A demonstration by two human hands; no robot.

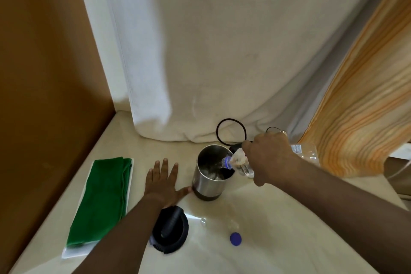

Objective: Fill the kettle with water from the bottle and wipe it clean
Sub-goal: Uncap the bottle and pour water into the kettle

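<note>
A pale cream counter (278, 240) with a glossy finish fills the lower part of the view, and the steel kettle (209, 173) stands open near its middle, dark band at its base. Behind the kettle a white cloth backdrop (222, 51) hangs down to the counter, with a black cord (231, 131) looped at its foot. Far left of the kettle a brown wooden panel (44, 73) rises as a side wall; to the kettle's right an orange-striped curtain (367, 107) drapes down.

The right hand (271, 158) is closed around a clear plastic bottle (240, 163), tipped so its blue-ringed neck sits over the kettle's right rim, with water visible inside the kettle. The left hand (163, 181) lies flat and released on the counter just left of the kettle, fingers spread, thumb tip touching the kettle's base.

Left of the kettle, beyond the flat hand, a folded green cloth (104, 198) rests on a white tray (73, 252). In front of the kettle, toward the viewer, lies the black kettle lid (171, 229), and right of that a blue bottle cap (235, 238). A sheen of reflected light marks the counter between lid and cap
</note>
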